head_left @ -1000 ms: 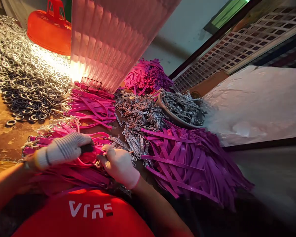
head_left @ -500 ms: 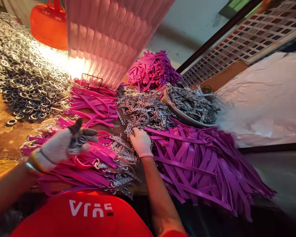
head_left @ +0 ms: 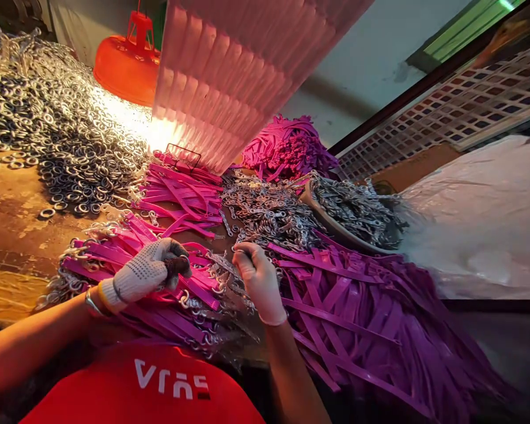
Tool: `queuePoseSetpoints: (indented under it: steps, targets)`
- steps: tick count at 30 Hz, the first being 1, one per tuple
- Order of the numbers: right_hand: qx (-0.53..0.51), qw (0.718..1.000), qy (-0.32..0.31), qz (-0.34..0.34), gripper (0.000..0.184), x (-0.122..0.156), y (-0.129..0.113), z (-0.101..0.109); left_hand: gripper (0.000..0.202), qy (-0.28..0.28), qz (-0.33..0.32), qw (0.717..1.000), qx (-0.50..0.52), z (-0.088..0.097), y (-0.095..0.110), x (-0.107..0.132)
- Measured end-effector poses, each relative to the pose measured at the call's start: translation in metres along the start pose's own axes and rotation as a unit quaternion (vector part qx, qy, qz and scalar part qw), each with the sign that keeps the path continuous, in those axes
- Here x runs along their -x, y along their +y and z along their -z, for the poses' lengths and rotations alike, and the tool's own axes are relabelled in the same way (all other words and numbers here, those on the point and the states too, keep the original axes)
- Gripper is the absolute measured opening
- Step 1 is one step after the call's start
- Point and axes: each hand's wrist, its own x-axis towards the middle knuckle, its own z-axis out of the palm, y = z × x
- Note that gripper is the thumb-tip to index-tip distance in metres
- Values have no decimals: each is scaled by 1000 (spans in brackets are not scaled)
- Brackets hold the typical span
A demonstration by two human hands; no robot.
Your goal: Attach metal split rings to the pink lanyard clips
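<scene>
My left hand (head_left: 152,268), in a dotted white glove with dark fingertips, is curled closed above a pile of pink straps (head_left: 135,235); the metal rings in its palm are now hidden. My right hand (head_left: 260,282), in a thin white glove, pinches with thumb and forefinger. A short metal chain shows only in part at those fingertips. Rings and chain pieces hang on the ends of the straps beneath my hands. Just beyond my right hand lies a heap of short metal chains (head_left: 274,212). Loose purple straps (head_left: 357,312) spread to its right.
A large heap of metal rings (head_left: 79,159) covers the left of the table (head_left: 22,235). An orange lamp (head_left: 126,70) hangs over it beside a ribbed translucent sheet (head_left: 229,82). A basin (head_left: 331,224) of chains and a white plastic-covered bundle (head_left: 481,218) are at the right.
My left hand has turned over and closed around the rings seen in its palm. My right hand has drawn back from the chain heap, now pinching. The view has shifted slightly.
</scene>
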Motion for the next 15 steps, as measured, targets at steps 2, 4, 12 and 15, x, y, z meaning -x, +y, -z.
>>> queuePoseSetpoints:
  steps: [2,4,12,15]
  targets:
    - [-39,998,-43,11,29,9,-37,-8,22,16,-37,998,-57,-4,-3,0]
    - [-70,992,-103,14,34,14,-66,-17,29,26,-81,990,-109,-6,-5,1]
    - [-202,975,-68,-65,28,25,-97,-35,38,3,-70,997,41,-13,-6,16]
    - [-199,977,8,-76,25,35,-101,-43,35,0,-35,994,105,-21,-14,18]
